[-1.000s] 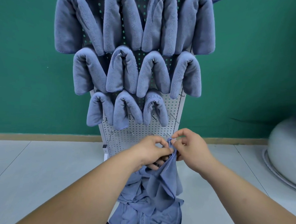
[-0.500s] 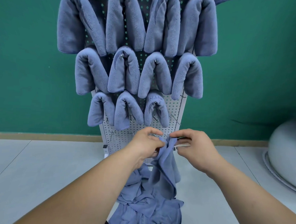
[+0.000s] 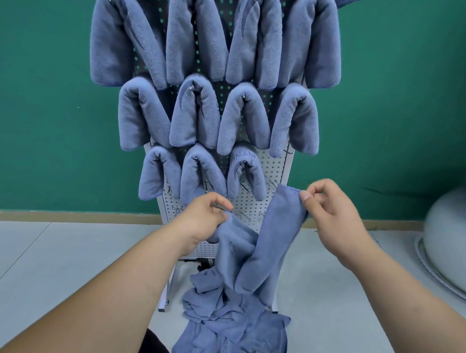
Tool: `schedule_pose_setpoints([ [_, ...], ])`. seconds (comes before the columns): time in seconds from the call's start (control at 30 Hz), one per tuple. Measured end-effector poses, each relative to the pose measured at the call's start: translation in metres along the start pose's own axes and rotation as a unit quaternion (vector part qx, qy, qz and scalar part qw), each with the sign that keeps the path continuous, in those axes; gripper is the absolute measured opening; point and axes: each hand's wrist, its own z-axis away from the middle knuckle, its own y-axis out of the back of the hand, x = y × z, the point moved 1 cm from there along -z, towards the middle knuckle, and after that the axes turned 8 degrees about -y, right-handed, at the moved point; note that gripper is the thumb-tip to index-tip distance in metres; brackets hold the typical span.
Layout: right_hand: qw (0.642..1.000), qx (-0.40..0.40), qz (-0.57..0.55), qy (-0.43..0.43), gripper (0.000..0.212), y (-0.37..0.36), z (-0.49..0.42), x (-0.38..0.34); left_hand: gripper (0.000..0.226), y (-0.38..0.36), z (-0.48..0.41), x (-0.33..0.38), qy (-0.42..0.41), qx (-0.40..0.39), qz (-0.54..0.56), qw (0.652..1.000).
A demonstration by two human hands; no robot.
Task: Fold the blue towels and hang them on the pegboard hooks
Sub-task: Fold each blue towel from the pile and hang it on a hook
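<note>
spread apart since earlier: left hand (image 3: 202, 218) grips one bunched end of the soft blue microfibre towel (image 3: 277, 238), right hand (image 3: 330, 208) pinches its corner — sagging before the white perforated pegboard (image 3: 274, 169). risk: light pinch slips, fold skews.

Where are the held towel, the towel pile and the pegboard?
held towel (image 3: 279, 232): head view, on its right hanging strip.
towel pile (image 3: 231, 338): head view, on the crumpled middle.
pegboard (image 3: 279, 170): head view, on a bare white part near its right edge.
</note>
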Motion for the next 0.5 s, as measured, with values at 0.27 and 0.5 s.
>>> schedule_pose_setpoints([
  [0.27,0.982,-0.171,-0.07,-0.036,0.019,-0.004,0.006,-0.001,0.035,-0.006,0.011,0.018,0.059,-0.106,0.2,0.972],
  [0.5,0.953,-0.168,0.252,0.029,0.008,-0.002,0.005,0.004,0.026,-0.01,0.017,0.012,0.012,-0.137,0.035,0.99],
])
